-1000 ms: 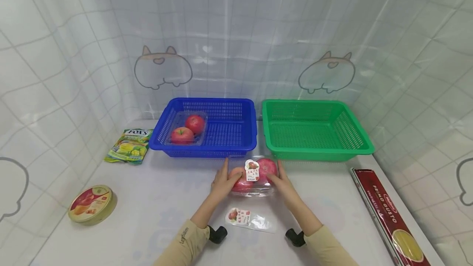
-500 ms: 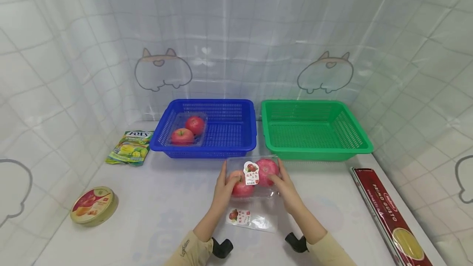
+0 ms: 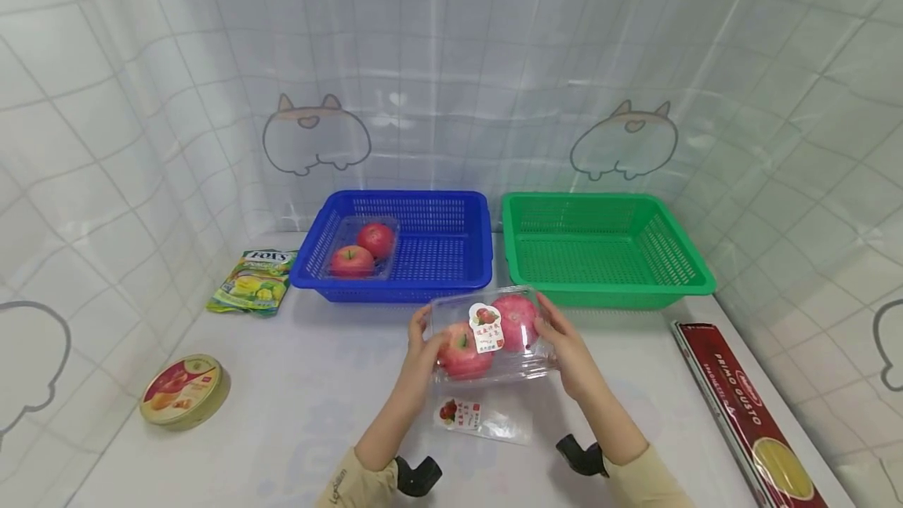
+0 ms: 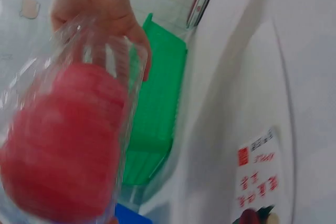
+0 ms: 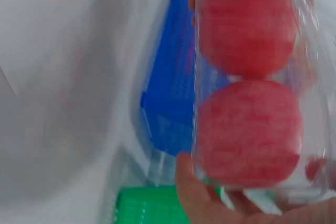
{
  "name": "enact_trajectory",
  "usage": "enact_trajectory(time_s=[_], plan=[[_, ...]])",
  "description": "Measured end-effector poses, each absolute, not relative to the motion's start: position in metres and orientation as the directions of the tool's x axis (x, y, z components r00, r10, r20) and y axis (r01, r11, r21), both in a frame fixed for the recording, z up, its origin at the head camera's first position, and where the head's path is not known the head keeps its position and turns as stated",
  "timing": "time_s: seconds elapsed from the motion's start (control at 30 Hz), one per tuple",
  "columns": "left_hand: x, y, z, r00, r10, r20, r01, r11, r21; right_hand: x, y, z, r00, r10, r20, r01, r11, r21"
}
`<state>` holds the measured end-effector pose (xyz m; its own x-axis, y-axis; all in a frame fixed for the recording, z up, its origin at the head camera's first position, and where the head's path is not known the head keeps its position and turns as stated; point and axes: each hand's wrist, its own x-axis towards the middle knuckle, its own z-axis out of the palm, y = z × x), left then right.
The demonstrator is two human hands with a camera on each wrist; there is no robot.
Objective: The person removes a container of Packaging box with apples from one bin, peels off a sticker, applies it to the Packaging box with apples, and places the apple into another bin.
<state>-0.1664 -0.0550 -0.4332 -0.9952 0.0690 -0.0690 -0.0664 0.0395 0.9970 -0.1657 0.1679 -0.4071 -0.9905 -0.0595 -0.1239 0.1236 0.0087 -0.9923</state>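
Observation:
A clear plastic clamshell [image 3: 487, 332] with two red apples and a paper label is held above the white table, between both hands. My left hand [image 3: 421, 339] grips its left end and my right hand [image 3: 564, 343] grips its right end. The left wrist view shows one apple [image 4: 63, 140] through the plastic, with the right hand's fingers [image 4: 100, 3] beyond. In the right wrist view both apples [image 5: 247, 82] fill the frame, the thumb [image 5: 197, 195] below them. Behind stand a blue basket [image 3: 451, 253] and a green basket [image 3: 603, 249].
The blue basket holds another clamshell of two apples [image 3: 361, 251]. A loose label on clear film [image 3: 476, 418] lies on the table under the held pack. A candy bag [image 3: 252, 282] and round tin [image 3: 185, 390] lie left; a red spaghetti box [image 3: 748, 414] lies right.
Both hands have lifted the apple clamshell off the table and tilted it up. Everything else has stayed in place.

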Motion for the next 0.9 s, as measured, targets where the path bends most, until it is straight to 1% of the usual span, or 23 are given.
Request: enact_trajectory(time_s=[0.17, 0.3, 0.4, 0.5, 0.63, 0.77, 0.9], plan=[[-0.169, -0.061, -0.428, -0.98, 0.167, -0.106, -0.12, -0.073, 0.99, -0.18, 0.187, -0.395, -0.975, -0.169, -0.146, 0.151, -0.018, -0.988], [-0.167, -0.062, -0.423, -0.948, 0.296, -0.117, -0.155, -0.111, 0.982, -0.195, 0.203, -0.387, -0.953, -0.275, -0.129, 0.136, -0.006, -0.991], [-0.165, -0.062, -0.422, -0.907, 0.401, -0.128, -0.178, -0.089, 0.98, -0.205, 0.211, -0.382, -0.936, -0.333, -0.112, 0.122, -0.009, -0.993], [-0.163, -0.061, -0.421, -0.86, 0.488, -0.149, -0.209, -0.07, 0.976, -0.212, 0.215, -0.377, -0.909, -0.4, -0.116, 0.135, -0.019, -0.991], [-0.161, -0.059, -0.419, -0.822, 0.546, -0.162, -0.219, -0.041, 0.975, -0.219, 0.219, -0.371, -0.86, -0.493, -0.129, 0.159, -0.019, -0.987], [-0.161, -0.059, -0.418, -0.812, 0.566, -0.144, -0.17, 0.007, 0.985, -0.225, 0.222, -0.368, -0.819, -0.554, -0.148, 0.17, 0.012, -0.985], [-0.161, -0.061, -0.42, -0.8, 0.591, -0.104, -0.09, 0.054, 0.995, -0.23, 0.222, -0.367, -0.796, -0.583, -0.163, 0.168, 0.046, -0.985]])
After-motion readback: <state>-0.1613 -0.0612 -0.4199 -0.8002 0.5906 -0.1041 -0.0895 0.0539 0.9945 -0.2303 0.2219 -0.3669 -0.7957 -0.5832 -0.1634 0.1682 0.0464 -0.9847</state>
